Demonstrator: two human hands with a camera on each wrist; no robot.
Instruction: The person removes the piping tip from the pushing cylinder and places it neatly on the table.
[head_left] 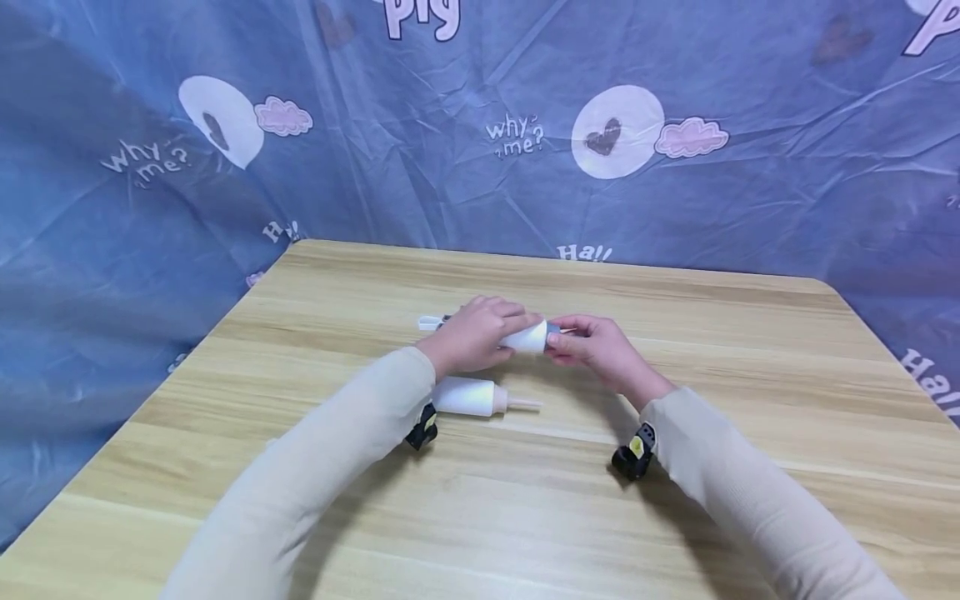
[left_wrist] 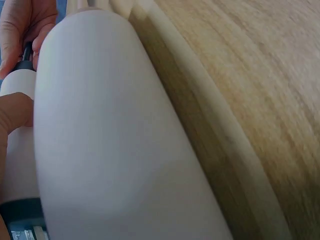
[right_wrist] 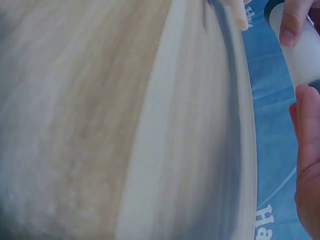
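Observation:
My left hand [head_left: 478, 335] grips a white cylindrical bottle [head_left: 527, 337] from above, its thumb across the body in the left wrist view. My right hand [head_left: 600, 352] pinches the bottle's dark collar end [head_left: 553, 330], where a thin black stem [left_wrist: 27, 52] shows between the fingers. A dark band [left_wrist: 22, 212] rings the opposite end, and a small whitish loop-like piece [head_left: 430, 322] sticks out past the left hand. Just in front lies a second white bottle [head_left: 465, 397], on its side, with a thin beige nozzle [head_left: 523, 404] pointing right. My left forearm covers part of it.
Everything is on a light wood-grain table [head_left: 750, 375]. Behind it and to the left hangs a blue printed curtain [head_left: 450, 167]. Small black cameras are strapped at the left wrist [head_left: 422, 427] and right wrist [head_left: 634, 454].

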